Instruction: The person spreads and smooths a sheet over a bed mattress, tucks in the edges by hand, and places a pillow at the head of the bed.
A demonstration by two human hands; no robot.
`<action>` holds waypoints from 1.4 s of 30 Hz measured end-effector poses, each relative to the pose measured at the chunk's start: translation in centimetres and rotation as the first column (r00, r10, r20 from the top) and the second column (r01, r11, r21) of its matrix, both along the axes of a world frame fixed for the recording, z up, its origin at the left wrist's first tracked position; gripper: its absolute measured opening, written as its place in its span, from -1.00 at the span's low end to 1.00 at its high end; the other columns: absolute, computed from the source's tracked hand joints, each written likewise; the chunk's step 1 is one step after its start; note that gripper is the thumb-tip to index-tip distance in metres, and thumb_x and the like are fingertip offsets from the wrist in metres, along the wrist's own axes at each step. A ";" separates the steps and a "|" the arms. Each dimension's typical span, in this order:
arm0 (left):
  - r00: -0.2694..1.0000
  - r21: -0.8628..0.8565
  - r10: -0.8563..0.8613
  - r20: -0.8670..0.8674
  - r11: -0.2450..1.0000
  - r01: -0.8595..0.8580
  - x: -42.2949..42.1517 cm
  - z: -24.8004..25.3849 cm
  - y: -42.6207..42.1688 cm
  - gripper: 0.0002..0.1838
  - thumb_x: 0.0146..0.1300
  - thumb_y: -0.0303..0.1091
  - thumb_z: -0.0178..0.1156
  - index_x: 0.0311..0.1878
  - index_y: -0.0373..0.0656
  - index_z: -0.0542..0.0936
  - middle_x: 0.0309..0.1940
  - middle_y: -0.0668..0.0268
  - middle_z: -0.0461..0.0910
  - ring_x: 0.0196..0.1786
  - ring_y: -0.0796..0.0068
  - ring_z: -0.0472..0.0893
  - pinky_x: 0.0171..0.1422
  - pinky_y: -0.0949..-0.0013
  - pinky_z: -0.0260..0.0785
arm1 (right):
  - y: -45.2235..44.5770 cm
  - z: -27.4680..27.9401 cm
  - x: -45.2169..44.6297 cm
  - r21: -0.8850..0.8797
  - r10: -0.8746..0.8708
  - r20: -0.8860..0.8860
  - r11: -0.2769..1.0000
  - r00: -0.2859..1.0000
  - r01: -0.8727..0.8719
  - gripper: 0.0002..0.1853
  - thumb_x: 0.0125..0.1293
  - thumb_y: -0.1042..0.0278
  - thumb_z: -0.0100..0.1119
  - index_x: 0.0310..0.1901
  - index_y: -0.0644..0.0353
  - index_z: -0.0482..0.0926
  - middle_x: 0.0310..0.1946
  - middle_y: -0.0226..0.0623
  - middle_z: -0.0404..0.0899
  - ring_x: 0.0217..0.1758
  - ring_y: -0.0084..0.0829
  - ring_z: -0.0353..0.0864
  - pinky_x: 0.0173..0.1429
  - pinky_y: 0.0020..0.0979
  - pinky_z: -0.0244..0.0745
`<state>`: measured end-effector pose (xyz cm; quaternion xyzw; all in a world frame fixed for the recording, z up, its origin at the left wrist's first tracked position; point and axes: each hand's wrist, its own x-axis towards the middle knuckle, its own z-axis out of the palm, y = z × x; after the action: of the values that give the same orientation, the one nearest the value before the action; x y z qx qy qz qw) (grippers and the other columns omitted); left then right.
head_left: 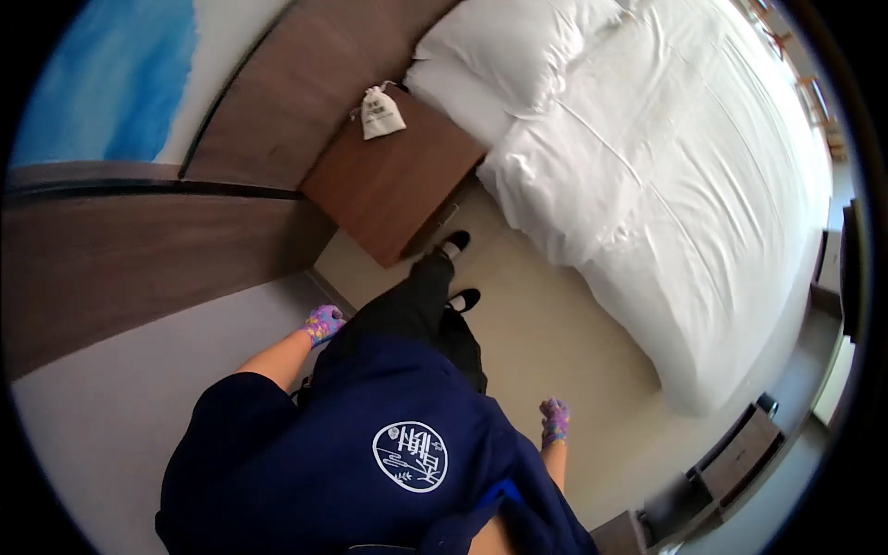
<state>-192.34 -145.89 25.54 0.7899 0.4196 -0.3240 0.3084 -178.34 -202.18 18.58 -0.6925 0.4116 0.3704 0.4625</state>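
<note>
My left hand (324,325), in a colourful patterned glove, hangs beside my dark trousers with its fingers curled; nothing shows in it. On the other side, my right hand (555,421) wears a matching glove and hangs over the floor. Its fingers are also curled in, with no object visible. Ahead of me stands a brown bedside table (393,180), out of touch of both hands. A small white drawstring bag (381,115) with dark print lies on its top, near the wall side.
A bed (666,185) with rumpled white bedding and pillows (495,46) fills the right side. Wood panelling (139,259) lines the left wall below a blue picture (106,79). Brown furniture (740,458) stands at lower right. Beige floor (546,324) runs between me and the bed.
</note>
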 end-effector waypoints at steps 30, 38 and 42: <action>0.946 -0.092 0.128 0.299 0.990 -0.105 8.6 -0.6 4.6 -0.64 0.01 -0.36 0.14 -0.13 -0.31 0.37 -0.44 0.27 0.48 -0.52 0.55 0.46 -0.44 0.50 0.33 | 7.0 -1.4 -1.2 0.028 -0.249 0.069 0.968 0.966 0.248 -0.67 0.08 0.22 0.03 -0.15 0.21 0.35 -0.45 -0.34 0.50 -0.47 -0.49 0.51 -0.61 -0.57 0.18; 0.893 -0.211 0.224 0.391 0.966 -0.149 21.1 5.5 7.8 -0.53 0.02 -0.35 0.13 0.00 -0.34 0.30 -0.31 0.21 0.47 -0.32 0.51 0.46 -0.19 0.46 0.33 | 13.2 -0.3 1.4 0.039 -0.178 0.164 0.984 0.970 0.174 -0.77 0.01 0.24 0.02 -0.39 0.23 0.46 -0.55 -0.34 0.48 -0.57 -0.52 0.42 -0.57 -0.53 0.20; 0.890 -0.119 -0.076 0.449 0.982 0.144 21.8 2.3 10.5 -0.78 -0.07 -0.32 0.12 -0.38 -0.24 0.40 -0.65 0.35 0.38 -0.56 0.52 0.36 -0.41 0.43 0.28 | 13.8 -0.8 0.2 -0.032 0.064 0.159 0.998 0.985 -0.059 -0.70 -0.02 0.17 0.01 -0.45 0.28 0.49 -0.54 -0.19 0.50 -0.47 -0.36 0.44 -0.34 -0.36 0.32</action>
<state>-170.56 -135.42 27.88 0.8400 0.2678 -0.1834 0.4348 -178.19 -188.41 17.79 -0.7385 0.3567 0.3222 0.4728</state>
